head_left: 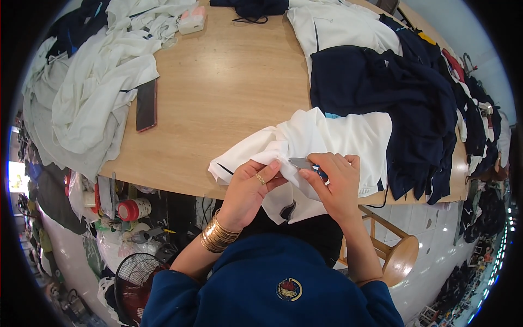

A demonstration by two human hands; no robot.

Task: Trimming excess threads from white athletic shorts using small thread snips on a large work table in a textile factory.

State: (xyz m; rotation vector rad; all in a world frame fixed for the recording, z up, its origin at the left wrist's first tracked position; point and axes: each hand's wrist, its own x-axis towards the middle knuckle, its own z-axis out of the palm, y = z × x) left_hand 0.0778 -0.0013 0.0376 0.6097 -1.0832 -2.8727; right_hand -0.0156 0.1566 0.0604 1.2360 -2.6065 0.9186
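**Trimming a white garment at the near table edge, most of the pile untouched**

You have a white garment (pixel 332 139) pulled over the near edge of the wooden table (pixel 229 82), part of it hanging below the edge toward your lap. Your left hand (pixel 251 185) pinches a fold of its fabric, thumb and fingers closed on the cloth. Your right hand (pixel 333 180) is closed around a small pair of thread snips (pixel 303 163) with a blue grip, the metal tip resting against the fold just beside your left fingertips. Whether the blades are open or shut you cannot tell from here

As a judgement: you are mid-way on this one piece, working a single spot near its hem or seam. No loose threads show clearly, so how much trimming is left on it cannot be read

Around you the sorting looks far from finished. A heap of navy garments (pixel 403 92) lies on the right, overlapping the white piece, with more dark clothes trailing off the far right. Another white garment (pixel 338 24) lies at the far side. On the left a large heap of white clothes (pixel 92 92) spills off the table, a dark phone (pixel 146 104) lying just beside it. Which pile is done and which waits is not evident
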